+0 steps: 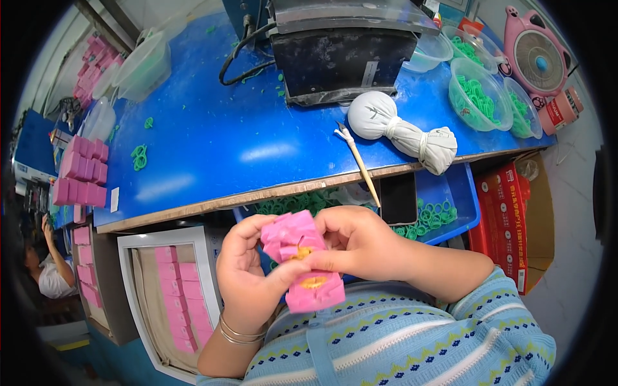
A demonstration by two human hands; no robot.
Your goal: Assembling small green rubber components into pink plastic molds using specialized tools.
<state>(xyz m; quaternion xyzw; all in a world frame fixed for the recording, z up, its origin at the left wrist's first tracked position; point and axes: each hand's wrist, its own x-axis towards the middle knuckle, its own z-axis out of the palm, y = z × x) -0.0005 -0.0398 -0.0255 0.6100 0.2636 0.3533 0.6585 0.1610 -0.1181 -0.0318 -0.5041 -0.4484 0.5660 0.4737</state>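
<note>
A: From the head view, where does the pink mold block (302,260) sit?

B: Below the front edge of the blue bench (212,148), in front of the person's chest. The left hand (248,280) cups it from the left, with its fingers (283,273) wrapped onto the block. The right hand (357,241) closes over the top right, its fingers curled tight on the pink piece. 2 yellow patches show on the block's face.

A: How much open room does the bench have?

B: The middle of the bench is a wide bare stretch, from the dark machine (341,55) down to the wooden front edge. A thin brush stick (359,164) lies across that edge, its end hanging over. A white tied cloth bundle (402,128) lies just beside it, close to the edge on the right.

A: And the containers?

B: Clear bowls of green rings (479,96) stand at the right rear corner, near a pink fan (541,61). A blue tray (444,196) with more green rings sits under the bench edge, beside a red carton (508,219). Pink blocks (80,174) are stacked at the bench's left edge, and a white-rimmed drawer (167,289) at lower left holds a row of pink boxes.
</note>
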